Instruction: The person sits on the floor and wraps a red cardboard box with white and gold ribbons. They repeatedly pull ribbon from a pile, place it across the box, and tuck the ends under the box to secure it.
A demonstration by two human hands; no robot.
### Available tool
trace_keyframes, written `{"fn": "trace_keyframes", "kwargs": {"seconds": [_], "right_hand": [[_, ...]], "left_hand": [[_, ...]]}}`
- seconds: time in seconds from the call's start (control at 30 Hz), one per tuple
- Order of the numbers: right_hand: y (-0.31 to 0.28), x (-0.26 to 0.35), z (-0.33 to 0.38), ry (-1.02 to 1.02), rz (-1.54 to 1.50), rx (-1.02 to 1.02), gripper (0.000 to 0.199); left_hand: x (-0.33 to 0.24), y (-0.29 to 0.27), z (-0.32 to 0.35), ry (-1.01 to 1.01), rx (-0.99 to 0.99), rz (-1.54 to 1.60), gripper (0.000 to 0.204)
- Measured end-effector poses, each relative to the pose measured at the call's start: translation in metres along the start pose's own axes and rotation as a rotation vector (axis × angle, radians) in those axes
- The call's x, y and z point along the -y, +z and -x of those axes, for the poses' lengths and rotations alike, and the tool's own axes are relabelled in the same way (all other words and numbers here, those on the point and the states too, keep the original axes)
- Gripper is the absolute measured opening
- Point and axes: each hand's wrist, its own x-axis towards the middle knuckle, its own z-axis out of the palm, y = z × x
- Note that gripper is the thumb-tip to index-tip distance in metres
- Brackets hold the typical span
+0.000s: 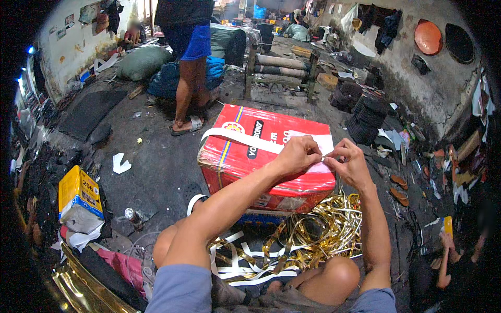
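Fine fingertip work over a red box, taken here as the landmark. A small white piece is held just above the near right part of the box's top, between the two hands. By the left hand it is gripped in a narrow pinch of thumb and forefinger, the forearm being carried across the near side of the box. By the right hand it is met from the right of the box in an equally narrow pinch, so that the two sets of fingertips almost touch. A white strip is laid across the box's top, from its left edge toward the left hand; whether the small white piece belongs to this strip cannot be told, since the part between is covered by the left hand. Gold strips are heaped below the near right side of the box, and loose white strips are strewn nearer than the box.

The step in hand is judged to be the shaping or joining of a strip's end by fingertip alone. For the next move, a steady hold by one of the hands appears to be called for, while the small white piece is folded, pressed or drawn by the other; with so little to grip, a slip is the likeliest fault.
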Motion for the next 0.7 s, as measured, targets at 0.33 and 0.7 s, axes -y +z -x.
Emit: {"fn": "trace_keyframes", "kwargs": {"seconds": [0.33, 0.7], "right_hand": [[0.044, -0.023, 0.008, 0.302, -0.467, -0.185, 0.017], [0.049, -0.025, 0.018, 0.578, -0.781, -0.206, 0.036]], "left_hand": [[0.003, 0.009, -0.003, -0.031, -0.110, -0.075, 0.016], [-0.007, -0.009, -0.028, -0.006, 0.144, -0.120, 0.012]]}}
